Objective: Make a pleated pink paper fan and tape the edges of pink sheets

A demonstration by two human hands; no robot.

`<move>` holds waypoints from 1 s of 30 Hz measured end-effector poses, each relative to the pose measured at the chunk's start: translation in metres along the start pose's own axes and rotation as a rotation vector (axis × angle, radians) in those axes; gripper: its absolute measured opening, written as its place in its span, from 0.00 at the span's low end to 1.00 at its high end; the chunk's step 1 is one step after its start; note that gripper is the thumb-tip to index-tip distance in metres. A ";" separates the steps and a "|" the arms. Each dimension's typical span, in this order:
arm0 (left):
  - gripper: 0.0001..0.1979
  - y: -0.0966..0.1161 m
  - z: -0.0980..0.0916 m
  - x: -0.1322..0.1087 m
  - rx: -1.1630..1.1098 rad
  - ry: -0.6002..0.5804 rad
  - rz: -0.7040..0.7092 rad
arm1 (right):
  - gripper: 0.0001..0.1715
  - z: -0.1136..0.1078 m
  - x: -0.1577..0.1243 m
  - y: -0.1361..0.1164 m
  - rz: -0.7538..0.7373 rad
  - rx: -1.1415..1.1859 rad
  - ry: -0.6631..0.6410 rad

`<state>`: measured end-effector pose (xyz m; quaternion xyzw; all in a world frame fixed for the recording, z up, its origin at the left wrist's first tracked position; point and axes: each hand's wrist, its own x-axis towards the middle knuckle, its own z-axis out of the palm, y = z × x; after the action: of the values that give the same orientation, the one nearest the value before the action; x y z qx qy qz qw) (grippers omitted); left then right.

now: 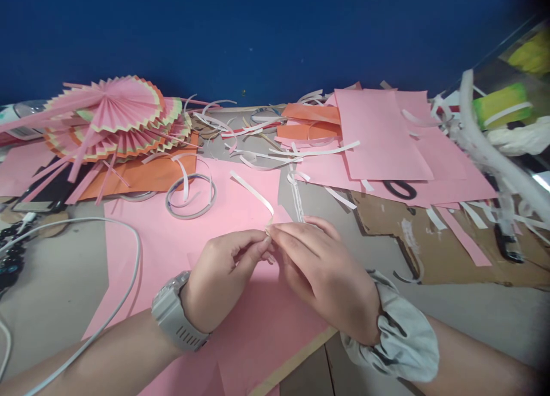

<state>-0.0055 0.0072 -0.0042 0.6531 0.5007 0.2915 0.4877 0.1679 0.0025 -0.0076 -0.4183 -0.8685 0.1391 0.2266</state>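
A narrow white strip [253,191] rises from the fingertips of both hands and leans up to the left. My left hand [232,273], with a grey watch [179,310] on its wrist, pinches the strip's lower end between thumb and index finger. Against these fingertips, my right hand [324,270] is closed too, its fingers pressed together at the same end; a pale green scrunchie [397,327] circles that wrist. The exact grip is partly hidden by the right fingers. Below both hands lies pink paper [275,327], with a cream band along its lower right edge.
Left of the hands lies a ring-shaped tape roll [170,200]. Pleated paper fans [109,112] are piled at the back left, and a white cable [138,253] crosses the left forearm. Pink sheets [382,138], loose white strips [318,151] and cardboard [451,253] lie to the right.
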 end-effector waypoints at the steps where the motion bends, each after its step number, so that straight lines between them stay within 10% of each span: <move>1: 0.10 0.000 0.000 0.000 0.002 0.000 -0.002 | 0.20 0.000 0.000 0.000 0.000 0.002 -0.002; 30: 0.12 0.000 0.001 -0.002 -0.019 -0.004 -0.030 | 0.19 -0.001 -0.001 -0.002 -0.017 -0.022 0.015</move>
<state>-0.0054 0.0054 -0.0039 0.6414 0.5065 0.2875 0.4993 0.1681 0.0007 -0.0060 -0.4146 -0.8718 0.1243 0.2294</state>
